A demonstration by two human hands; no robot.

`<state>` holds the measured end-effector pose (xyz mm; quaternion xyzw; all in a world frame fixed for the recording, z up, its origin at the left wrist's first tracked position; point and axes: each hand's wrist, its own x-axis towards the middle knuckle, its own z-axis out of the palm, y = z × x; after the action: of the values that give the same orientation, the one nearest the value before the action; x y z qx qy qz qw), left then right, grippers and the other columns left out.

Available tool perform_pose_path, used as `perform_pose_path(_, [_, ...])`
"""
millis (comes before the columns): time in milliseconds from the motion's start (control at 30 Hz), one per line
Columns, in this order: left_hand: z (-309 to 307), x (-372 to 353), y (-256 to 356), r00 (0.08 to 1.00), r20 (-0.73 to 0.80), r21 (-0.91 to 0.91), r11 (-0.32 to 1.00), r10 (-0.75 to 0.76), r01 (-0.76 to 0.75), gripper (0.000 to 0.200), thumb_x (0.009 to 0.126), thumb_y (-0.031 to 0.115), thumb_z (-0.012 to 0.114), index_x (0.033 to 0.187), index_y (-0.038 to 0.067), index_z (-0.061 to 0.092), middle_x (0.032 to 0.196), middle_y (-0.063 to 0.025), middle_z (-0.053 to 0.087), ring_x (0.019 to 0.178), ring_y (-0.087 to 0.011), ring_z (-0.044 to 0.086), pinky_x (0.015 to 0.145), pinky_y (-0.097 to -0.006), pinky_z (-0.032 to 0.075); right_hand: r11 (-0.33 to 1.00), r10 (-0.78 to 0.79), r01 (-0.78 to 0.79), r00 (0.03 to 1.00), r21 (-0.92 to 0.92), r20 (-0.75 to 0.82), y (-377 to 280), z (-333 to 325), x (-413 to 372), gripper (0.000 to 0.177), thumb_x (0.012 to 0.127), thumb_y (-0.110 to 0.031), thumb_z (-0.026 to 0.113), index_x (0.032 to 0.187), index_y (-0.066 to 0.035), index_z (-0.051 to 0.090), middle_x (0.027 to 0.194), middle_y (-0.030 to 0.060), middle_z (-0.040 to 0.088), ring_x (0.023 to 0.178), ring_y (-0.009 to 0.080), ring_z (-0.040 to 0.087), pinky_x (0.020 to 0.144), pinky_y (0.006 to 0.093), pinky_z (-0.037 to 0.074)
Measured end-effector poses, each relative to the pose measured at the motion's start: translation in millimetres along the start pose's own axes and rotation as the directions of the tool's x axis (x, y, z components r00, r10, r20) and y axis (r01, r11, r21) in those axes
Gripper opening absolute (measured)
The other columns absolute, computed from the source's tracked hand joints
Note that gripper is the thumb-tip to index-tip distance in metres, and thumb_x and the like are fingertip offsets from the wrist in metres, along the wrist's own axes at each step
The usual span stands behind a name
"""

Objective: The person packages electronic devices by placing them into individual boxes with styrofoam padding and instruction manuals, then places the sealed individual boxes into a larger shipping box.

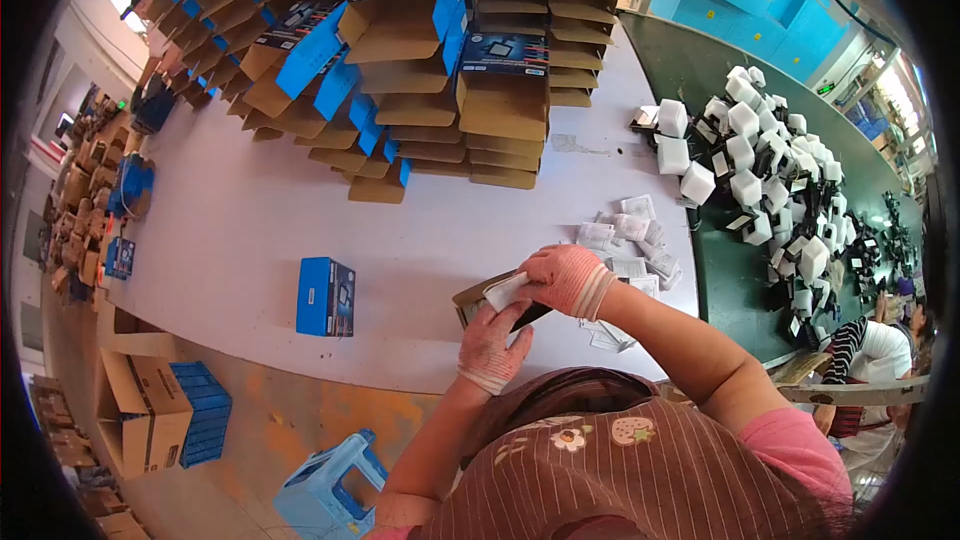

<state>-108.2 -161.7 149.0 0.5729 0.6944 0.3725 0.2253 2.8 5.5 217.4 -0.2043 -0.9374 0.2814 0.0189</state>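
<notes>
While hands [489, 347] curl around box [467, 298], right [563, 278] pinches packet [506, 290].

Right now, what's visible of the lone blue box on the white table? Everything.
The lone blue box looks like printed cardboard. One face is bright blue with a small pale label; the adjoining face is dark, with a device picture and print too small to read. It appears closed, no flaps sticking out. It rests on the white table, left of the left hand and apart from the stacked boxes. Neither hand touches it.
</notes>
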Motion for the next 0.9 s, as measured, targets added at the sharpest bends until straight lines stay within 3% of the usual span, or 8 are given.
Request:
perform_pose_path(133, [31.6, -10.7, -22.2, 0.965, 0.257, 0.458, 0.886, -0.057, -0.070, 0.075, 0.079, 0.038, 0.068, 0.140, 0.003, 0.042, 0.142, -0.0135, 0.044, 0.130, -0.0297, 0.043, 0.107, -0.0420, 0.038, 0.985, -0.066, 0.022, 0.964, -0.170, -0.259, 28.2, 39.4, -11.6, 0.020, 0.078, -0.026, 0.071, 0.093, -0.013, 0.069, 0.086, 0.0062, 0.068, 0.089, 0.0266, 0.063, 0.084, 0.0399, 0.049])
perform_pose_path(300, [33.9, -12.9, -22.9, 0.943, 0.314, 0.529, 0.845, -0.107, -0.080, 0.083, 0.080, 0.043, 0.064, 0.144, 0.001, 0.034, 0.145, -0.0125, 0.038, 0.134, -0.0294, 0.037, 0.113, -0.0416, 0.029, 0.903, -0.031, -0.066, 0.975, -0.425, -0.219, 33.1, 74.5, -13.3, 0.021, 0.074, -0.027, 0.071, 0.092, -0.017, 0.070, 0.097, 0.0007, 0.069, 0.107, 0.0247, 0.058, 0.100, 0.0473, 0.039])
perform_pose_path(400, [34.2, -13.3, -24.2, 0.945, 0.310, 0.534, 0.841, -0.102, -0.085, 0.082, 0.080, 0.042, 0.065, 0.144, 0.001, 0.034, 0.145, -0.0127, 0.039, 0.134, -0.0290, 0.037, 0.113, -0.0420, 0.028, 0.953, 0.023, -0.125, 0.938, -0.275, -0.346, 16.6, 70.5, -13.4, 0.014, 0.077, -0.026, 0.068, 0.086, -0.016, 0.071, 0.097, 0.0035, 0.070, 0.110, 0.0279, 0.057, 0.103, 0.0477, 0.036])
perform_pose_path(500, [34.6, -12.8, -22.1, 0.950, 0.299, 0.533, 0.841, -0.088, -0.090, 0.081, 0.079, 0.039, 0.067, 0.143, 0.001, 0.035, 0.144, -0.0129, 0.040, 0.133, -0.0285, 0.038, 0.112, -0.0422, 0.030, 0.964, -0.015, -0.071, 0.948, -0.257, -0.318, 16.8, 71.3, -13.9, 0.014, 0.079, -0.024, 0.066, 0.090, -0.015, 0.071, 0.101, 0.0061, 0.070, 0.116, 0.0283, 0.054, 0.108, 0.0499, 0.031])
perform_pose_path(600, [27.9, -12.0, -16.2, 0.959, 0.276, 0.488, 0.869, -0.067, -0.080, 0.078, 0.079, 0.035, 0.068, 0.142, 0.002, 0.038, 0.139, -0.0141, 0.045, 0.130, -0.0291, 0.042, 0.110, -0.0427, 0.033, 0.838, 0.010, -0.038, 0.998, -0.545, -0.054, 18.7, 69.4, -11.5, 0.016, 0.082, -0.022, 0.063, 0.095, -0.015, 0.070, 0.101, 0.0072, 0.070, 0.113, 0.0286, 0.056, 0.106, 0.0478, 0.034])
perform_pose_path(733, [1.7, -29.8, -20.3, 0.976, -0.029, 0.163, 0.965, 0.214, -0.206, 0.067, 0.080, 0.028, 0.068, 0.137, 0.001, 0.044, 0.133, -0.0171, 0.051, 0.124, -0.0303, 0.048, 0.109, -0.0410, 0.035, 0.994, 0.041, -0.073, 0.945, -0.087, -0.323, 27.6, 63.1, -21.6, 0.017, 0.084, -0.012, 0.062, 0.099, -0.011, 0.068, 0.099, 0.0084, 0.069, 0.108, 0.0299, 0.058, 0.100, 0.0419, 0.043])
perform_pose_path(833, [-24.5, -41.6, -39.5, 0.833, -0.435, -0.197, 0.939, -0.342, 0.283, 0.062, 0.090, 0.032, 0.063, 0.139, 0.001, 0.044, 0.137, -0.0172, 0.050, 0.128, -0.0289, 0.047, 0.110, -0.0374, 0.033, 0.956, 0.255, -0.185, 0.907, 0.226, -0.336, 48.3, 46.4, -42.1, 0.024, 0.089, -0.006, 0.057, 0.112, -0.006, 0.064, 0.102, 0.0134, 0.068, 0.104, 0.0321, 0.061, 0.092, 0.0395, 0.049])
perform_pose_path(900, [-7.5, -32.0, -77.7, 0.786, -0.172, -0.597, 0.697, -0.594, 0.397, 0.058, 0.091, 0.031, 0.062, 0.138, 0.002, 0.046, 0.137, -0.0165, 0.050, 0.128, -0.0286, 0.047, 0.110, -0.0378, 0.033, 0.822, 0.317, -0.193, 0.936, 0.535, -0.149, 82.3, 89.7, -45.9, 0.033, 0.095, -0.010, 0.054, 0.128, -0.007, 0.056, 0.112, 0.0186, 0.064, 0.109, 0.0313, 0.060, 0.096, 0.0370, 0.046])
